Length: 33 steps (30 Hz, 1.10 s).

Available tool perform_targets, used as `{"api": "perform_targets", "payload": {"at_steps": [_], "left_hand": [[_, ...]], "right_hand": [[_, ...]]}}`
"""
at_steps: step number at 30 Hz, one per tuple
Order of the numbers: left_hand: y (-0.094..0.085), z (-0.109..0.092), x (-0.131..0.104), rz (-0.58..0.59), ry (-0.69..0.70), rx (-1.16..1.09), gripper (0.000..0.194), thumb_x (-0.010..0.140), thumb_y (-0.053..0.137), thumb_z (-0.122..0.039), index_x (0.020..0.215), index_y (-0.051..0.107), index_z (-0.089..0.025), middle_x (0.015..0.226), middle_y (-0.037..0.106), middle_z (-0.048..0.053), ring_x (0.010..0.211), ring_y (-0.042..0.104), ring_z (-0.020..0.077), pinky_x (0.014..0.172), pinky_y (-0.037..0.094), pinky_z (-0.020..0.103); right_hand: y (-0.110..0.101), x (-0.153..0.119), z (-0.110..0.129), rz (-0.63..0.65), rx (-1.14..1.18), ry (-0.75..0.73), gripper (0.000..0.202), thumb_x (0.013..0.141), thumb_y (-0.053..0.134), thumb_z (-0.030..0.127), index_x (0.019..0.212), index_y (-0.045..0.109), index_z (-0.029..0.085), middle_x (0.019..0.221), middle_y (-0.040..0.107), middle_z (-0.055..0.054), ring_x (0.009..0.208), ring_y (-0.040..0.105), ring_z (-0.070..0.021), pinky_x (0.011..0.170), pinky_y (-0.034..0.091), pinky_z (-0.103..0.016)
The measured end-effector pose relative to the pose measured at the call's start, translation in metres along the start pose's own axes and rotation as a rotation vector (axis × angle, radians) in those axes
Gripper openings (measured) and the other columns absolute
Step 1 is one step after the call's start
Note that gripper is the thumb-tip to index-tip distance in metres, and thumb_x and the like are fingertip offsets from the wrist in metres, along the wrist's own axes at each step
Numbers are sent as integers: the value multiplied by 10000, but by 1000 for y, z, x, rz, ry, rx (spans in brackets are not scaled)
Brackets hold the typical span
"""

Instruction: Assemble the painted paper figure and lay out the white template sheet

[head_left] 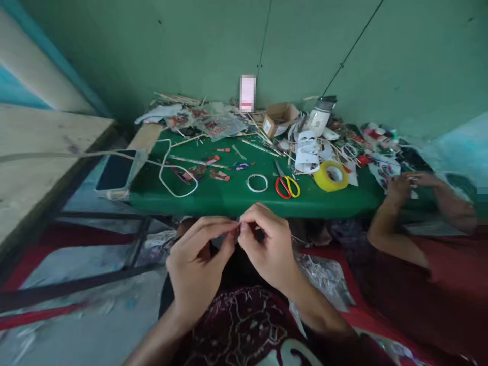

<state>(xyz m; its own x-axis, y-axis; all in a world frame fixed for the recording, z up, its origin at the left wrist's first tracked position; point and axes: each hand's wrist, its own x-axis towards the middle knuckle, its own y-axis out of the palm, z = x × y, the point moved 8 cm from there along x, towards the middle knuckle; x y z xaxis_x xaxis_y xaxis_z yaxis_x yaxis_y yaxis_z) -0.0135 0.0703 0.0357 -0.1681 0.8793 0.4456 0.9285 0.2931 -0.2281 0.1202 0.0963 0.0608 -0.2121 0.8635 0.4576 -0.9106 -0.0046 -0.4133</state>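
My left hand and my right hand meet above my lap, just in front of the green table. Both pinch at fingertip and thumb, the tips almost touching. Whatever lies between them is too small and too hidden to name. On the table beyond my hands lie a white ring, scissors with one red and one yellow handle, and a roll of yellow tape. Small printed cutouts are scattered to the left of the ring.
A phone rests at the table's left end, with a white cable looping nearby. Thin sticks, plastic bags, a small cardboard box and a bottle crowd the back. At right, another person's hands work over the table.
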Motion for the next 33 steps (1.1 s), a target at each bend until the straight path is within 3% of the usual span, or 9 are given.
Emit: {"api": "perform_targets", "payload": {"at_steps": [7,12,15,21,27,31,33], "left_hand": [[0,-2,-1,-6,45,-4,245,843,692,-4,937,754,-222,924,714,-28,881,669,93,792,528,203],[2,-11,-2,-40,163,50,273,825,709,19,972,750,-207,955,720,-22,898,674,91,821,523,201],[3,-12,-3,-51,161,52,225,825,721,2,936,744,-192,937,719,-19,877,672,87,815,517,193],[5,2,-3,-50,-59,-114,176,868,701,-71,948,756,-218,881,708,-18,818,655,87,742,515,179],[15,41,-5,-86,-417,-442,35,857,751,-219,884,773,-212,865,695,3,767,632,96,652,507,166],[22,69,-7,-187,-640,-662,109,777,821,-256,851,781,-186,829,714,26,714,641,106,644,529,184],[23,75,-7,-201,-671,-691,122,758,831,-249,835,777,-171,811,715,38,719,648,117,648,532,192]], "right_hand": [[4,-3,-7,36,42,88,111,913,512,143,808,538,166,741,539,-3,696,503,-118,624,385,-254],[0,-3,-2,-61,10,45,121,857,530,80,766,538,159,714,524,8,682,479,-106,613,369,-245],[-1,-5,-3,-123,18,46,133,823,546,55,741,543,159,690,525,20,652,460,-95,596,362,-238],[-2,-10,-12,-180,138,98,139,812,557,50,738,581,165,686,553,20,639,474,-98,591,376,-241],[-6,-19,-25,-162,303,185,135,849,572,87,749,614,166,699,554,2,643,489,-111,579,355,-248],[-20,-29,-62,-168,442,286,166,892,542,160,735,594,163,692,545,-6,632,483,-119,544,320,-243],[-30,-32,-86,-151,304,337,254,873,524,170,622,487,162,602,449,13,575,417,-107,535,296,-244]]}}
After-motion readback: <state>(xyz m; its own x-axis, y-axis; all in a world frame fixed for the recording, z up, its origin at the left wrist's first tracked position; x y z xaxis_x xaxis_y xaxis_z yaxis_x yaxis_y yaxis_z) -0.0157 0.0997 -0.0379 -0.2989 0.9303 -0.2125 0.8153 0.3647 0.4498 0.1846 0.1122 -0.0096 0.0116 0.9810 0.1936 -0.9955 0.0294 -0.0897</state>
